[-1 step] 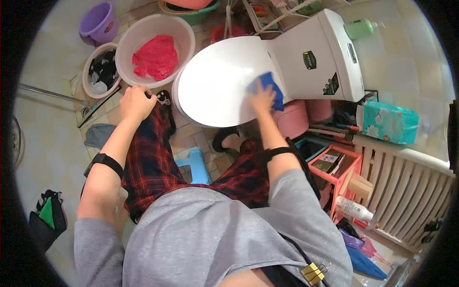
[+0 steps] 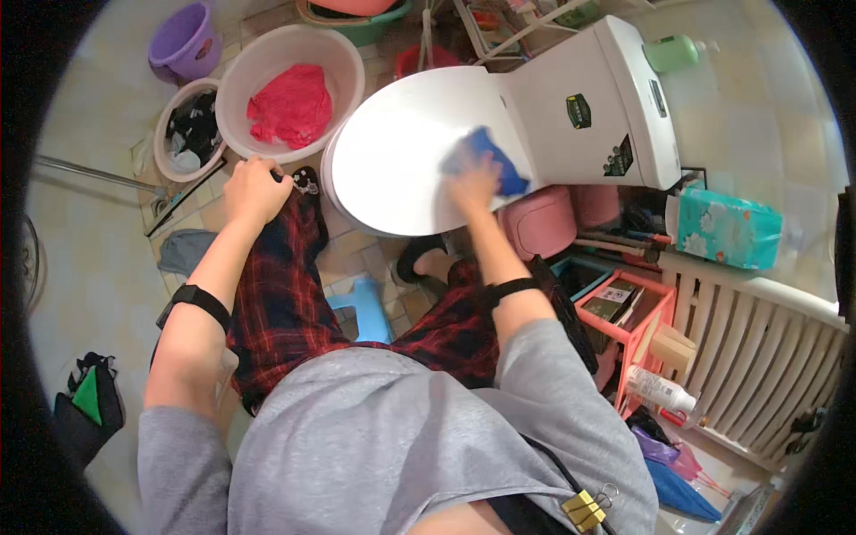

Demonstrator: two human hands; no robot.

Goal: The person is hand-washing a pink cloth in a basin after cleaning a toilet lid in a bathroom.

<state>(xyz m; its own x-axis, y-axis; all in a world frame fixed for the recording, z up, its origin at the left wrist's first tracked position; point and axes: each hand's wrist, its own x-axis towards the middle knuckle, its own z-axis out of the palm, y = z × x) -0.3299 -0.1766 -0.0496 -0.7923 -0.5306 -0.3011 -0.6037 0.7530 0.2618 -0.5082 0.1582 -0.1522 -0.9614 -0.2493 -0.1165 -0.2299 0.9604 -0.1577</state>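
My right hand (image 2: pixel 474 185) presses a blue cloth (image 2: pixel 501 167) onto the white closed toilet lid (image 2: pixel 401 147), near the hinge end. The cloth is bunched under and beside my fingers, and motion blurs both. Over by my left knee, my left hand (image 2: pixel 257 189) is closed with its fingers curled. A dark patch shows between thumb and fingers, and I cannot tell what, if anything, it holds.
The toilet tank (image 2: pixel 580 111) stands behind the lid, with a green bottle (image 2: pixel 670 54) on it. A white basin (image 2: pixel 234 98) with red cloth sits left. A pink bin (image 2: pixel 539 223), orange rack (image 2: pixel 655 312) and radiator (image 2: pixel 749 357) line the right; a blue stool (image 2: pixel 364 308) is between my legs.
My right hand and the blue cloth have shifted slightly left across the lid. My left hand stays where it was.
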